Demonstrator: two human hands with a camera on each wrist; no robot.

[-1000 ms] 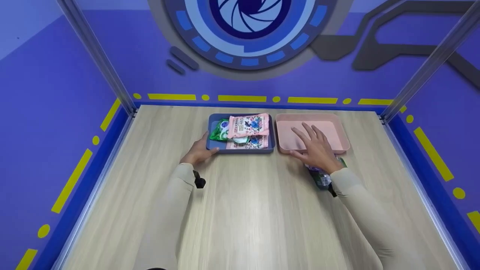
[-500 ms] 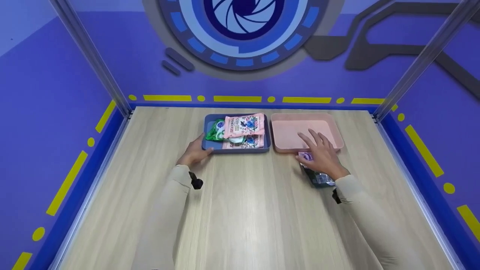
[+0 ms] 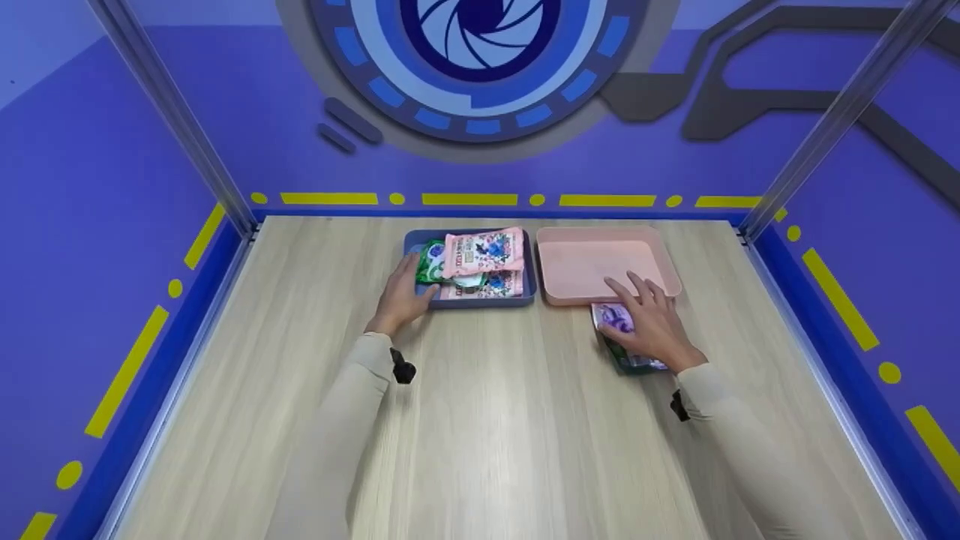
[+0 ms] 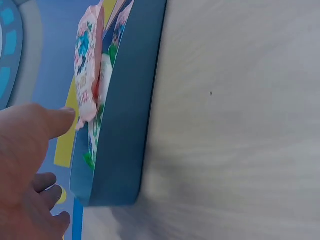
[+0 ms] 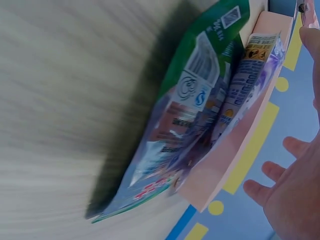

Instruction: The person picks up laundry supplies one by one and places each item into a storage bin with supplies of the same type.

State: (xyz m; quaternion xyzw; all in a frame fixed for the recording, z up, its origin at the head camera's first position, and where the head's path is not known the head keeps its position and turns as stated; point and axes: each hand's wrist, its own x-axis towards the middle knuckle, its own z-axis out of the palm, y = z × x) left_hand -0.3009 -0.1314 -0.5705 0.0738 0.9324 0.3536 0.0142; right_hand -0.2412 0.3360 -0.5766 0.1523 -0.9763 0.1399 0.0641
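My left hand [image 3: 401,300] is at the left end of the blue-grey tray [image 3: 487,304], fingers loosely bent, thumb over its front left corner. In the left wrist view the thumb is just apart from a pink floral packet [image 4: 87,65]. That tray holds two pink packets [image 3: 484,251], one above the other, and a green-and-white packet [image 3: 429,259]. My right hand [image 3: 652,326], fingers spread, hovers over a purple packet [image 3: 615,315] and a dark green pouch [image 5: 190,100], both in front of the pink tray [image 3: 600,266]. It partly hides them in the head view.
Both trays stand side by side near the back edge of a wooden table [image 3: 480,435]. Patterned blue panels [image 3: 352,169] enclose the back and sides. Metal posts [image 3: 176,124] rise at the back corners.
My right hand has drawn back from over the pink tray to above the purple packet and green pouch. My left hand has shifted inward, its thumb and fingers now over the blue-grey tray's left end.
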